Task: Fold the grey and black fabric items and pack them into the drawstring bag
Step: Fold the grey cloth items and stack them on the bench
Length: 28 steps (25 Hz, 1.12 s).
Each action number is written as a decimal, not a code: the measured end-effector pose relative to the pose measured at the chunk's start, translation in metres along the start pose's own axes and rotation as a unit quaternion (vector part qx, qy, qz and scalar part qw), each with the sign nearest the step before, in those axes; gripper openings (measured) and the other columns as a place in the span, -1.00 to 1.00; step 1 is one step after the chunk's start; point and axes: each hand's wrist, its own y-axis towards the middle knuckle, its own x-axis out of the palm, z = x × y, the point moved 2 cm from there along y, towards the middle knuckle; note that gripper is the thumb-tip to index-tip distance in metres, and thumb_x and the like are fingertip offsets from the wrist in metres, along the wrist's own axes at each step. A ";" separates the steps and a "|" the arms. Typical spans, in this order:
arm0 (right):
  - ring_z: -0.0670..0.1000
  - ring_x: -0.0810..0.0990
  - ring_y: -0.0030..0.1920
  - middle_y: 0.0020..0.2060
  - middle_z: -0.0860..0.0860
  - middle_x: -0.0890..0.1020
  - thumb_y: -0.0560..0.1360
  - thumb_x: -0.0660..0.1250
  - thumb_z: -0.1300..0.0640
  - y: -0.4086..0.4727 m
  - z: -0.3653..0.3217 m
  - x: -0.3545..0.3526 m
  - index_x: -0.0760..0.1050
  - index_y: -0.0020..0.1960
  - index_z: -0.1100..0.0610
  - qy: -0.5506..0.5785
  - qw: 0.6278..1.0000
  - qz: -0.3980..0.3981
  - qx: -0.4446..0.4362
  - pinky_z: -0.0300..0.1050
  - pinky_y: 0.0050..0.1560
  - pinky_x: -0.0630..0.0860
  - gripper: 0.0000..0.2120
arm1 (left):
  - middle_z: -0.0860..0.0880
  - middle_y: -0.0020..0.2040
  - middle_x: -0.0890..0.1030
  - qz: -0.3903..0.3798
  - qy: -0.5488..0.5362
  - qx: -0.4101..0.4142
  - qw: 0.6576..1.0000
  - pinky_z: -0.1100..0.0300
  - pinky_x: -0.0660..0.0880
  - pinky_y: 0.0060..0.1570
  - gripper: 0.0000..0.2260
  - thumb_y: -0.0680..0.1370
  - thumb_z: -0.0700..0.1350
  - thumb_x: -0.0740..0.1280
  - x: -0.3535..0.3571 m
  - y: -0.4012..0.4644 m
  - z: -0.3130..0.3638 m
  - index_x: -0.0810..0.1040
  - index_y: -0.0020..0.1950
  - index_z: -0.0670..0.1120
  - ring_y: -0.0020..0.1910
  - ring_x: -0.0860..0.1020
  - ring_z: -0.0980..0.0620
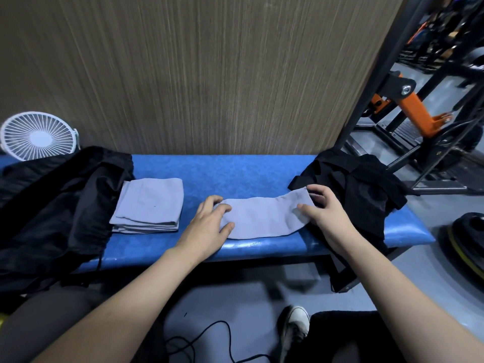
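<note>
A gym. Blue padded bench point(262, 166) across the middle. Upper right: black metal racks point(429, 82) w/ an orange machine arm point(416, 108). Round weight plate point(468, 226) on the grey floor point(429, 271), right edge. Wood-look wall point(196, 69) behind.

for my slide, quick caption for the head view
Both hands, left and right, flatten a grey cloth on the blue bench.
</note>
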 end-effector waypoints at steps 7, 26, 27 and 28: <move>0.04 0.42 -0.57 -0.24 0.10 0.61 0.38 0.22 0.40 -0.002 -0.012 0.004 0.60 0.02 -0.08 -0.183 0.983 0.005 -0.001 -0.11 -0.53 0.41 -0.55 | 0.03 0.42 0.29 0.004 0.055 -0.002 0.998 0.13 0.24 0.36 -0.65 0.60 0.10 0.28 0.001 -0.002 -0.002 0.46 0.35 0.03 0.42 0.26 0.01; -0.09 0.56 -0.36 -0.01 -0.10 0.64 0.50 0.29 0.33 -0.011 -0.044 0.073 0.58 0.11 -0.07 -0.188 0.972 -0.078 -0.122 -0.14 -0.33 0.53 -0.65 | 0.07 0.43 0.35 0.004 0.115 0.016 0.993 0.10 0.21 0.37 -0.53 0.59 0.21 0.16 0.003 -0.010 -0.013 0.36 0.48 0.12 0.44 0.25 0.03; -0.11 0.56 -0.33 0.01 -0.11 0.64 0.51 0.30 0.31 -0.012 -0.043 0.084 0.57 0.12 -0.07 -0.199 0.967 -0.095 -0.126 -0.20 -0.30 0.49 -0.67 | 0.07 0.43 0.35 0.006 0.115 0.017 0.993 0.10 0.21 0.37 -0.53 0.60 0.21 0.16 0.003 -0.010 -0.014 0.36 0.48 0.12 0.43 0.25 0.03; -0.12 0.55 -0.27 0.05 -0.10 0.64 0.53 0.30 0.29 -0.012 -0.042 0.094 0.57 0.14 -0.05 -0.213 0.962 -0.115 -0.127 -0.27 -0.26 0.45 -0.69 | 0.07 0.43 0.35 0.006 0.112 0.017 0.994 0.10 0.21 0.37 -0.54 0.60 0.21 0.17 0.003 -0.010 -0.014 0.36 0.48 0.12 0.44 0.25 0.03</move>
